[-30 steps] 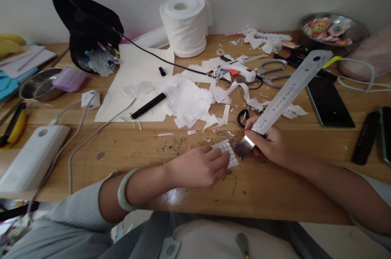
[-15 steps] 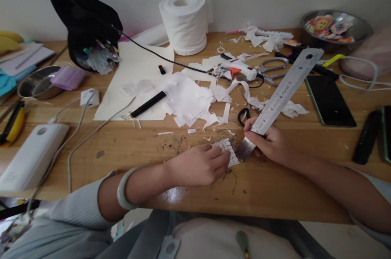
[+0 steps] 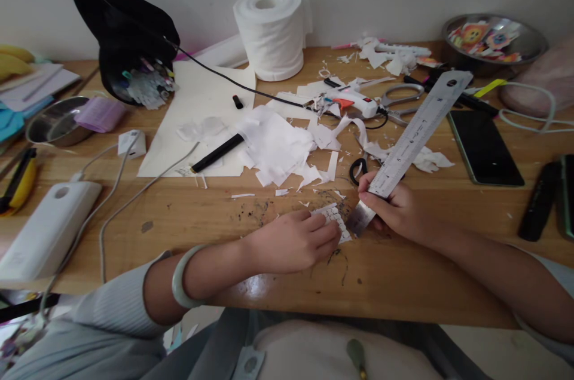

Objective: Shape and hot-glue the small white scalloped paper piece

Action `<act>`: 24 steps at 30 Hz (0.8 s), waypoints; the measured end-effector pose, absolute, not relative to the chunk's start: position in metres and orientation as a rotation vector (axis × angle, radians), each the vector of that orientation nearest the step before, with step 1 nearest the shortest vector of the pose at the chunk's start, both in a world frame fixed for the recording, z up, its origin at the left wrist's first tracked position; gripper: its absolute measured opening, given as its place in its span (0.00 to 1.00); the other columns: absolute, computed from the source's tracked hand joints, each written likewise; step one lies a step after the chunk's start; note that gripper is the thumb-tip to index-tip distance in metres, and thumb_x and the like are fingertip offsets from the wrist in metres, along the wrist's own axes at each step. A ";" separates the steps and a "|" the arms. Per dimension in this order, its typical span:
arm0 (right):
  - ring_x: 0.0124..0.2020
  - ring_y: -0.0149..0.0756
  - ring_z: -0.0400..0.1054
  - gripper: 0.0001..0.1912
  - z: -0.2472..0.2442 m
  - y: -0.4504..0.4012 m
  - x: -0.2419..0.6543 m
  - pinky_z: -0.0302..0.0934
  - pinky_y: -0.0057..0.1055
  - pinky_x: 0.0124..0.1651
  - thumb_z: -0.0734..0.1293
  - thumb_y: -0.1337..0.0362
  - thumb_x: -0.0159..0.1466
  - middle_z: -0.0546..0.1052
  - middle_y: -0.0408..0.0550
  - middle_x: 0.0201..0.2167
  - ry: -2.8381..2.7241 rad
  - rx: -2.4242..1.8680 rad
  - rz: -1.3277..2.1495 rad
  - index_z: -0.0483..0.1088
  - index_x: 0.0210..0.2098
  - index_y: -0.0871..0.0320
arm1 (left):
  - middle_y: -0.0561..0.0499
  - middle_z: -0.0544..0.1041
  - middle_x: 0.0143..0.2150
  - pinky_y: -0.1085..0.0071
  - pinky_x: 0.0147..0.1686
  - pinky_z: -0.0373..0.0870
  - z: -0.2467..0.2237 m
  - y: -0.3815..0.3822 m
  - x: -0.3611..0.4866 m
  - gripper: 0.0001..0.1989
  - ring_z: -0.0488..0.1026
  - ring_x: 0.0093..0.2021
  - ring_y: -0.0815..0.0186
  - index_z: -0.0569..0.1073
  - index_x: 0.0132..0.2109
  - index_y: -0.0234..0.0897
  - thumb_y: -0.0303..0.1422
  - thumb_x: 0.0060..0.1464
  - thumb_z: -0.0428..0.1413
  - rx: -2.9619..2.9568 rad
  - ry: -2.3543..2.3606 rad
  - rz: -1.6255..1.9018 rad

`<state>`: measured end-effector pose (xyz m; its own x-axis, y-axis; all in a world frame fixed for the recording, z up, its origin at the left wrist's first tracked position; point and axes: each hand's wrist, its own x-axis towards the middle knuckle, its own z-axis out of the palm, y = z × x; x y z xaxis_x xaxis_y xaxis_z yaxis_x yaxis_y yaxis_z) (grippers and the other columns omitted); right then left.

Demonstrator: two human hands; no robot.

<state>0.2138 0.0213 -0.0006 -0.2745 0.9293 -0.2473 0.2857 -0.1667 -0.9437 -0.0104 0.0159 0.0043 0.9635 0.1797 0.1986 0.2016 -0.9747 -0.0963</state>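
My right hand is closed round a steel ruler, held aslant with its lower end near the tabletop and its holed end raised to the upper right. My left hand has its fingers curled onto a small piece of white paper with a black cell-like pattern, which lies on the wooden table. The fingertips and part of the paper are hidden under the hand. Just right of the paper is the ruler's lower end. Beyond my right hand lies a pair of scissors with black handles.
White paper scraps lie beyond my hands, with a black pen and a glue gun. A tissue roll stands at the back. A phone lies right; a power bank with cables is left.
The ruler has tilted very slightly, its raised end shifting a little left. My left hand has edged slightly to the right over the patterned paper.
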 end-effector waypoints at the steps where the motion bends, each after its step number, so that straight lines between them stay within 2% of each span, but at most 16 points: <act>1: 0.11 0.25 0.58 0.06 -0.001 0.021 0.214 0.51 0.23 0.12 0.61 0.58 0.60 0.61 0.35 0.16 -1.541 -1.405 1.473 0.59 0.34 0.53 | 0.47 0.74 0.43 0.70 0.31 0.65 0.004 0.016 -0.010 0.09 0.68 0.36 0.66 0.72 0.42 0.33 0.30 0.61 0.48 -2.999 -0.296 -0.282; 24: 0.12 0.24 0.57 0.06 0.003 0.021 0.213 0.51 0.21 0.12 0.60 0.59 0.61 0.61 0.33 0.15 -1.557 -1.437 1.486 0.58 0.34 0.53 | 0.48 0.72 0.48 0.69 0.33 0.65 0.005 0.016 -0.010 0.09 0.68 0.39 0.65 0.71 0.45 0.34 0.30 0.60 0.50 -3.053 -0.354 -0.238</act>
